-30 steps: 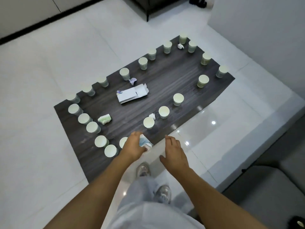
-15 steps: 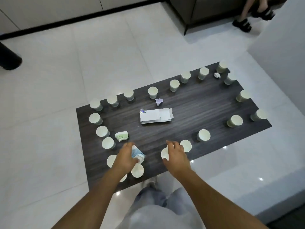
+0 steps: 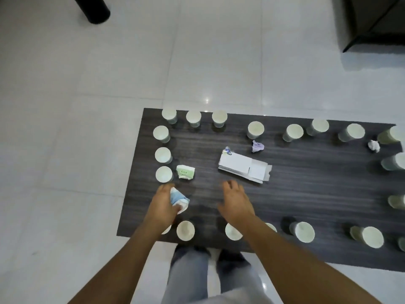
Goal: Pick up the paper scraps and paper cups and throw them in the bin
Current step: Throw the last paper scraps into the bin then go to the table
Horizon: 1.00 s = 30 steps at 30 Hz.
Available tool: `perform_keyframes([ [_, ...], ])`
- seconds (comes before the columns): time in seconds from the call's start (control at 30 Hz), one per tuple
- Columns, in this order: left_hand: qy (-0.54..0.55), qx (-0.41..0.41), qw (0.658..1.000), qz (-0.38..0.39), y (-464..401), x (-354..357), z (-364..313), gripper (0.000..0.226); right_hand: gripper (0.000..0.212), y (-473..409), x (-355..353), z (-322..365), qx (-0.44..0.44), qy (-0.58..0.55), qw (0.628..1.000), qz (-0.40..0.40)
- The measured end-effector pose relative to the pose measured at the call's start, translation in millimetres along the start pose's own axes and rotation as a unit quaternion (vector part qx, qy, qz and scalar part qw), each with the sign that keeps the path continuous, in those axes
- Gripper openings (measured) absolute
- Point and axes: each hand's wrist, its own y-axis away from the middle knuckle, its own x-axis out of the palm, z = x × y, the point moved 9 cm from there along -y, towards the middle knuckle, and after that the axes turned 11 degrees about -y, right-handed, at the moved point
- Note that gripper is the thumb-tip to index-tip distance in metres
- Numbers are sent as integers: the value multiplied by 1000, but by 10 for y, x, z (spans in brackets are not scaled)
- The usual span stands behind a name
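Note:
Several pale paper cups ring the edge of a low dark wood table. My left hand grips a crushed blue-and-white paper cup above the table's near left part. My right hand hovers over the table with relaxed fingers, holding nothing. A crumpled green-and-white cup lies just beyond my left hand. A flattened white paper box lies mid-table, with a lilac scrap behind it and a white crumpled scrap at the far right. No bin is in view.
White tiled floor surrounds the table. A black cylinder stands at the top left and dark furniture at the top right. My legs and shoes are against the table's near edge.
The view has swung left and closer over the table. My left hand still holds the crushed cup; my right hand has moved further in over the table, past the near row of cups.

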Motion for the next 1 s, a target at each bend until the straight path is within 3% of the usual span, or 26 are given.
perform_keyframes([
  [0.17, -3, -32, 999, -15, -239, -77, 495, 55, 54, -544, 320, 349, -40, 34, 998, 37],
  [0.3, -11, -45, 999, -9, -562, -62, 889, 51, 64, -984, 695, 559, -53, 34, 997, 52],
  [0.8, -11, -73, 997, 22, -1659, 62, 1920, 61, 85, -2272, 1663, 569, 20, 49, 998, 20],
  [1.0, -1, -88, 995, 46, -1732, 152, 2066, 67, 69, -2259, 1821, 571, 27, 80, 996, -9],
])
